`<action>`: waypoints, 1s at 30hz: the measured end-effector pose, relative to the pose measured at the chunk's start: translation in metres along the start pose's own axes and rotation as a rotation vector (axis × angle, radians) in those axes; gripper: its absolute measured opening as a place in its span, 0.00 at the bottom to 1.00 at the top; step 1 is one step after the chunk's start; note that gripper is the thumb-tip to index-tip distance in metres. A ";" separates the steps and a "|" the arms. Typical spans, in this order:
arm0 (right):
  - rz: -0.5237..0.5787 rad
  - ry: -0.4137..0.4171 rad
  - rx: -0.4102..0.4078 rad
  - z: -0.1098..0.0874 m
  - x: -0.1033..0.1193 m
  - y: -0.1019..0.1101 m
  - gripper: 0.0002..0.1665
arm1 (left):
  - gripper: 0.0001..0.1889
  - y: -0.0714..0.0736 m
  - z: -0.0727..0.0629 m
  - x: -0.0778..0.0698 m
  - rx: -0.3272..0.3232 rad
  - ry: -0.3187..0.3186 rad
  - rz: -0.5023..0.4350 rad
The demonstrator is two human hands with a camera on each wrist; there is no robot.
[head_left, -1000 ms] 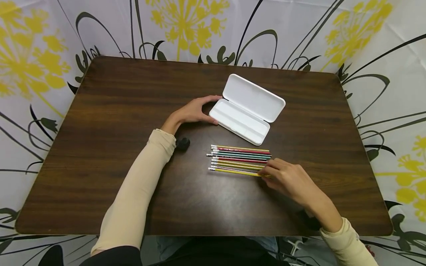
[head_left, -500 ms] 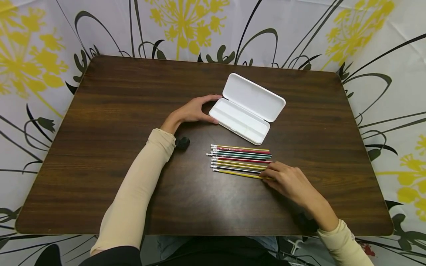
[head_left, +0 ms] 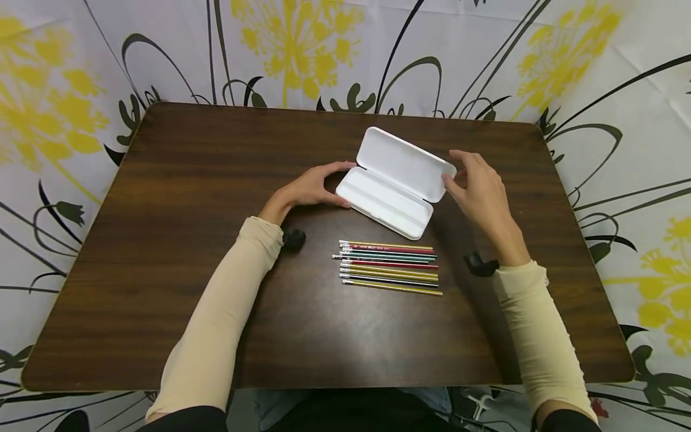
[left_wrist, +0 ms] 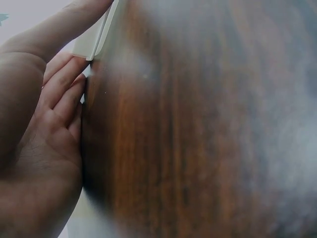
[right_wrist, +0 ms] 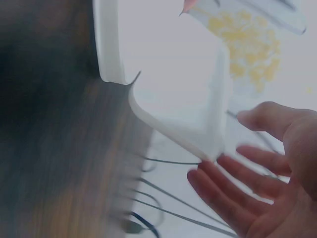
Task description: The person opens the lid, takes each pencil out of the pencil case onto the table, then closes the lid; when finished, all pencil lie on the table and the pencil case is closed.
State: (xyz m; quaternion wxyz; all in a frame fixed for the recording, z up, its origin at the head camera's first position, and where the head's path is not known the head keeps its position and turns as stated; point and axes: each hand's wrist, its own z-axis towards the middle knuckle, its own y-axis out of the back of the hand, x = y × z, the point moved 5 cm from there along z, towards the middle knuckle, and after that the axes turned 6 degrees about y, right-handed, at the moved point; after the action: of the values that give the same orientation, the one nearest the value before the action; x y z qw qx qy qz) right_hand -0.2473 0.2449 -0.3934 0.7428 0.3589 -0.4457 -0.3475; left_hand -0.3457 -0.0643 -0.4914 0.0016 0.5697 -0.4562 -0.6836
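Observation:
A white hinged pencil case (head_left: 384, 204) lies opened on the table, its lid (head_left: 405, 162) tilted up at the back. My left hand (head_left: 309, 187) holds the case's left end, thumb at the front edge and fingers by the hinge corner. In the left wrist view, the fingers rest low against the table. My right hand (head_left: 479, 189) is at the lid's right end, thumb and fingers apart; the right wrist view shows its fingertips (right_wrist: 195, 176) by the lid's corner. Several pencils (head_left: 388, 264) lie side by side in front of the case, eraser ends to the left.
The dark wood table (head_left: 205, 240) has its front edge close to the person's body. A patterned curtain (head_left: 345, 54) stands behind the table and along the sides. Black wrist cameras (head_left: 294, 240) are strapped near both hands.
My right hand has let go of the front yellow pencil and moved up and back to the lid's right end. That pencil lies slightly apart from the row. My left hand stays put.

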 end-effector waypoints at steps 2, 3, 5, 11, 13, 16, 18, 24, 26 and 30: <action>0.000 -0.063 0.018 0.011 -0.009 -0.008 0.26 | 0.48 -0.006 -0.002 0.003 0.002 0.012 -0.009; -0.001 -0.078 0.016 0.013 -0.012 -0.010 0.26 | 0.48 -0.009 -0.001 0.005 0.003 0.012 -0.011; 0.006 -0.077 -0.007 0.012 -0.011 -0.011 0.23 | 0.50 -0.012 -0.002 0.006 -0.003 0.018 -0.024; 0.050 0.136 -0.095 -0.013 0.018 -0.009 0.13 | 0.55 -0.006 -0.001 0.003 -0.041 0.030 -0.037; 0.045 0.237 -0.063 -0.024 0.028 -0.017 0.09 | 0.55 -0.003 -0.001 0.003 -0.042 0.034 -0.033; 0.019 0.348 0.026 -0.036 0.037 -0.034 0.06 | 0.54 -0.001 -0.002 0.002 -0.035 0.037 -0.044; 0.003 0.383 0.080 -0.040 0.038 -0.044 0.07 | 0.53 -0.001 -0.002 0.000 -0.033 0.030 -0.049; -0.027 0.385 0.151 -0.043 0.036 -0.058 0.08 | 0.52 -0.003 -0.001 0.002 -0.038 0.016 -0.037; -0.038 0.378 0.153 -0.043 0.037 -0.060 0.08 | 0.52 -0.003 0.000 0.002 -0.038 0.015 -0.038; -0.044 0.373 0.149 -0.042 0.038 -0.060 0.09 | 0.52 -0.002 0.000 0.001 -0.036 0.012 -0.044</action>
State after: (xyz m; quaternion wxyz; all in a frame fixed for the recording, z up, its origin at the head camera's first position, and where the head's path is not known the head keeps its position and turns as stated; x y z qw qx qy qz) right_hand -0.2067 0.1926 -0.4431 0.7762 0.4804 -0.3170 -0.2574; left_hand -0.3448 -0.0634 -0.4931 -0.0004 0.5835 -0.4312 -0.6882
